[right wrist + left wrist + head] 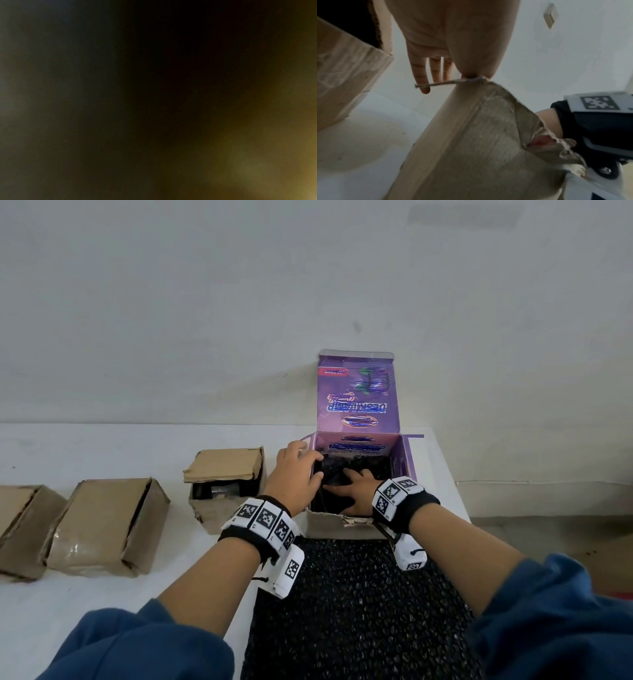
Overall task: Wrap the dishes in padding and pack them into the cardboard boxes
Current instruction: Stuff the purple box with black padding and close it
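Padding (356, 604), the black bubbled sheet, is the biggest thing before you: it runs from your lap up the white table (85, 446) and over the near wall of the purple box (407, 463), so its far end already lies inside. That box stands open at the right end of the table, its printed lid upright against the wall. Whatever dish is in there is hidden under dark wrap; you cannot make it out.

To the left sits a row of brown cardboard boxes: the nearest box (226, 491) has its flap ajar over dark contents, and the next box (109, 525) looks closed, so I judge those packed and this purple one the last in hand.

Your right hand (356, 491) is down inside, fingers spread flat, pressing the wrap and gripping nothing. Your left hand (298, 470) steadies the box's left wall; the wrist view shows its fingers (421, 75) straight, thumb over the rim. The right wrist view is dark.

What remains, as I judge it: tuck in the trailing sheet, then fold the lid down.
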Motion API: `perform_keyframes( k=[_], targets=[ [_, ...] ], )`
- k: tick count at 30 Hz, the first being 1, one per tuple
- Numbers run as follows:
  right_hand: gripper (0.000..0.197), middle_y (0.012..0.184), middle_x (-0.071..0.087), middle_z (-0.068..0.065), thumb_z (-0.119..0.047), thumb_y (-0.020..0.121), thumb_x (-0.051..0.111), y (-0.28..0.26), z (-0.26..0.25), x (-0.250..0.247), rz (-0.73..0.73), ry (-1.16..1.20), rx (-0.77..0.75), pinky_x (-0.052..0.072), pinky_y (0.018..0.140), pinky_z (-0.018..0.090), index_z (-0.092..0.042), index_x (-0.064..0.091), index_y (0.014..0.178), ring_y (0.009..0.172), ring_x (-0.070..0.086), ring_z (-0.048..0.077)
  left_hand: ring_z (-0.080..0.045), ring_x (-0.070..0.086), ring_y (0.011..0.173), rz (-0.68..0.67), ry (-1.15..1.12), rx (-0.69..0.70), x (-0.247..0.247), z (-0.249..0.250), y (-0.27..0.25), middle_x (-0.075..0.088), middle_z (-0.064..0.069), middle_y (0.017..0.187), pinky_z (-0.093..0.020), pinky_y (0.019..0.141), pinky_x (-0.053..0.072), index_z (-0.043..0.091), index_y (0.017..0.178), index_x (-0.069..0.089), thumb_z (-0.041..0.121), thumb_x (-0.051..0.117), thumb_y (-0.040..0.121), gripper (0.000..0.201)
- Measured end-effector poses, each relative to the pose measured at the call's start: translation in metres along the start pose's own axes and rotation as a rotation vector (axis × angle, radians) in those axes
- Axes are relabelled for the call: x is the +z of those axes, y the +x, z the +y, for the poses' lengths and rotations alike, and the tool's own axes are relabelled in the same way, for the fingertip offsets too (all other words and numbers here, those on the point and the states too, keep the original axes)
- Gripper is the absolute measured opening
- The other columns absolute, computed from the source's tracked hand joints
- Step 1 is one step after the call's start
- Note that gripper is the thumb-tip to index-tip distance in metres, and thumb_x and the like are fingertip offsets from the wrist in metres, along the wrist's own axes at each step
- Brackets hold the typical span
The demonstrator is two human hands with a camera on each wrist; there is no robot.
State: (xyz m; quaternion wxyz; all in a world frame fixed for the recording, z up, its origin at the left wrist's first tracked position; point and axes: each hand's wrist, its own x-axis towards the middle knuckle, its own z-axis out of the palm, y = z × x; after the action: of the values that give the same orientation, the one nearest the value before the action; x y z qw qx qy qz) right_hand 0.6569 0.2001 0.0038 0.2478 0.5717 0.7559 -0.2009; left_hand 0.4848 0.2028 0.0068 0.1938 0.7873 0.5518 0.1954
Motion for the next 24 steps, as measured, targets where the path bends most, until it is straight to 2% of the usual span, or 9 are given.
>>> perform_keyframes(
  k=[2, 4, 7, 9, 15, 18, 21, 24],
  targets=[
    [0.062, 0.158, 0.002, 0.013, -0.051, 0.092, 0.048, 0.002, 0.0, -0.001, -0.027, 0.0, 0.006, 0.016, 0.115, 0.049, -0.046, 0.018, 0.146, 0.14, 0.009, 0.044, -0.023, 0.03, 0.13, 0.0, 0.0, -0.006, 0.0, 0.0, 0.0, 0.034, -0.006, 0.14, -0.034, 0.101, 0.035, 0.02, 0.123, 0.054, 0.025, 0.053, 0.092, 0.031],
    [0.061, 0.156, 0.014, 0.013, -0.053, 0.089, 0.051, 0.0, 0.001, -0.007, -0.003, 0.085, -0.004, 0.019, 0.115, 0.048, -0.041, 0.028, 0.144, 0.139, 0.017, 0.043, -0.024, 0.031, 0.13, -0.005, 0.003, -0.009, 0.0, 0.0, 0.0, 0.034, -0.006, 0.14, -0.034, 0.102, 0.034, 0.02, 0.123, 0.054, 0.025, 0.054, 0.092, 0.032],
    [0.053, 0.14, 0.047, 0.011, -0.045, 0.087, 0.058, -0.015, 0.004, -0.021, 0.156, 0.277, -0.067, 0.034, 0.109, 0.039, -0.025, 0.049, 0.136, 0.129, 0.044, 0.031, -0.024, 0.036, 0.127, -0.001, -0.003, -0.01, -0.005, -0.001, -0.001, 0.039, -0.006, 0.135, -0.035, 0.103, 0.035, 0.021, 0.122, 0.056, 0.029, 0.057, 0.09, 0.033],
    [0.044, 0.132, 0.056, 0.007, -0.036, 0.09, 0.058, -0.033, 0.007, -0.029, 0.274, 0.343, -0.11, 0.036, 0.105, 0.033, -0.017, 0.056, 0.13, 0.122, 0.05, 0.024, -0.023, 0.042, 0.121, 0.033, -0.007, 0.005, -0.01, 0.001, -0.005, 0.045, -0.006, 0.127, -0.035, 0.102, 0.037, 0.02, 0.118, 0.059, 0.03, 0.057, 0.089, 0.031],
    [0.033, 0.124, 0.059, 0.004, -0.031, 0.091, 0.058, -0.093, 0.007, -0.021, 0.446, 0.373, -0.136, 0.038, 0.099, 0.029, -0.017, 0.061, 0.121, 0.115, 0.051, 0.02, -0.025, 0.05, 0.109, 0.19, -0.04, 0.048, -0.026, 0.011, -0.045, 0.055, -0.004, 0.111, -0.034, 0.099, 0.037, 0.018, 0.105, 0.064, 0.024, 0.059, 0.086, 0.02],
    [0.031, 0.117, 0.056, 0.007, -0.031, 0.089, 0.059, -0.122, 0.002, 0.0, 0.502, 0.386, -0.121, 0.037, 0.096, 0.028, -0.019, 0.062, 0.117, 0.11, 0.051, 0.022, -0.024, 0.049, 0.108, 0.252, -0.066, 0.036, -0.03, 0.018, -0.082, 0.055, -0.006, 0.109, -0.025, 0.096, 0.032, 0.014, 0.105, 0.064, 0.019, 0.062, 0.086, 0.02],
    [0.027, 0.114, 0.058, 0.009, -0.029, 0.089, 0.06, -0.15, -0.009, 0.028, 0.541, 0.389, -0.137, 0.036, 0.096, 0.029, -0.018, 0.064, 0.113, 0.11, 0.052, 0.024, -0.02, 0.051, 0.104, 0.263, -0.036, -0.026, -0.032, 0.023, -0.126, 0.055, -0.005, 0.111, -0.029, 0.088, 0.04, 0.015, 0.107, 0.062, 0.019, 0.062, 0.085, 0.022],
    [0.028, 0.116, 0.062, 0.007, -0.027, 0.089, 0.06, -0.168, -0.025, 0.063, 0.495, 0.377, -0.141, 0.038, 0.095, 0.027, -0.013, 0.064, 0.112, 0.111, 0.054, 0.023, -0.02, 0.057, 0.1, 0.198, -0.055, -0.139, -0.024, 0.016, -0.168, 0.059, -0.003, 0.11, -0.036, 0.083, 0.049, 0.017, 0.107, 0.061, 0.023, 0.062, 0.086, 0.023]
  ],
)
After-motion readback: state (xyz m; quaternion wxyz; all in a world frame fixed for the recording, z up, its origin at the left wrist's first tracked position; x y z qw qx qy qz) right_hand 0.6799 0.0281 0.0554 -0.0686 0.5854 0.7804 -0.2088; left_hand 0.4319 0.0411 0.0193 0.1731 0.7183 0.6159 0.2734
